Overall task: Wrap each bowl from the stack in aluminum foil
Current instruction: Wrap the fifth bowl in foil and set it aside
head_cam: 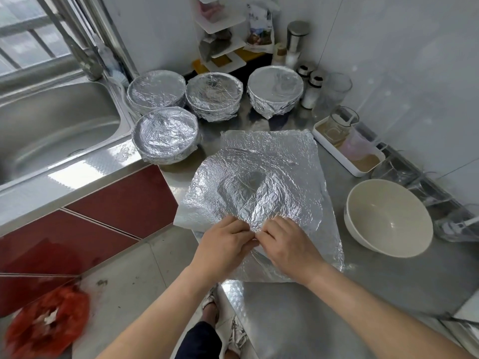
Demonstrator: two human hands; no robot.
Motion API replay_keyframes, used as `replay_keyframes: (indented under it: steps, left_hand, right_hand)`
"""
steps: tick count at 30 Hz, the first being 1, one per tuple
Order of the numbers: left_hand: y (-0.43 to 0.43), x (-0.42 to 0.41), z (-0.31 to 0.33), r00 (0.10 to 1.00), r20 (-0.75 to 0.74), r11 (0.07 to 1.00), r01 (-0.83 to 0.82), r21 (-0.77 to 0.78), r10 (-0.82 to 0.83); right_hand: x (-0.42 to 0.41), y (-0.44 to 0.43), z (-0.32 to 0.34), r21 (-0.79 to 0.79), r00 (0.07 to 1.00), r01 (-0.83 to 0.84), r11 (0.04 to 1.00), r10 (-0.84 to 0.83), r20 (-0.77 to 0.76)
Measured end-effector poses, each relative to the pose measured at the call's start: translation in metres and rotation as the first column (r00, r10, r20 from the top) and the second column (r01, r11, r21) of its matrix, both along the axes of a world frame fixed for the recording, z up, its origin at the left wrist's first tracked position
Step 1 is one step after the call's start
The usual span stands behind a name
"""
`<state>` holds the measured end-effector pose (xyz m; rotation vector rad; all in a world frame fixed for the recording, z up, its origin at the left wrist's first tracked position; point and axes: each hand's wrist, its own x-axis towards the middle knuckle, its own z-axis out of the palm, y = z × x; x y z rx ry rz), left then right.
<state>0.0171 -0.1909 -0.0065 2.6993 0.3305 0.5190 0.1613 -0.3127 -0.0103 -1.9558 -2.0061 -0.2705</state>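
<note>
Pinching the near edge of the foil, both hands meet at the sheet's front middle: the left hand and the right hand have their fingertips closed on a crumpled fold of it, touching each other. The foil lies spread on the steel tabletop, with a rounded dent near its centre; whether a bowl sits under it cannot be told. One bare bowl stands upright just right of the sheet, not yet covered. Four wrapped bowls rest at the back, near the sink. The step in hand looks like smoothing or separating the sheet before the bowl goes in. To do it well, the person would likely ease the fold apart slowly, pulling outward along the edge and not upward, since thin creased foil probably tears at a crease. Flattening the centre first would help the sheet take the bowl's shape evenly, and the bowl would best be set in the middle so the margins fold over the rim alike on all sides. A printed pouch stands on the rear shelf, but its writing is too blurred to read; no other label is legible.
</note>
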Motion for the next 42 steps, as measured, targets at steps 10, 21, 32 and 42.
replay_keyframes:
  steps: [10,21,32,42]
  left_hand:
    - [0.016,0.005,0.016,0.99,0.125,0.993,0.059,0.099,-0.071]
    - [0.023,-0.021,0.012,0.999,0.009,0.998,-0.043,-0.043,0.044]
    - [0.011,-0.007,-0.001,0.999,0.005,0.999,0.052,-0.006,-0.052]
    - [0.015,-0.003,0.003,0.997,0.083,0.998,0.007,0.06,-0.012]
  right_hand:
    - [-0.022,0.013,0.021,0.19,0.982,0.186,0.964,-0.179,-0.053]
    - [-0.031,0.004,0.012,-0.106,0.886,0.211,0.972,-0.236,-0.399]
    - [-0.01,-0.008,0.003,-0.065,0.987,0.084,0.994,-0.092,-0.131]
    - [-0.019,0.017,0.01,0.026,0.99,0.096,0.995,-0.093,-0.108]
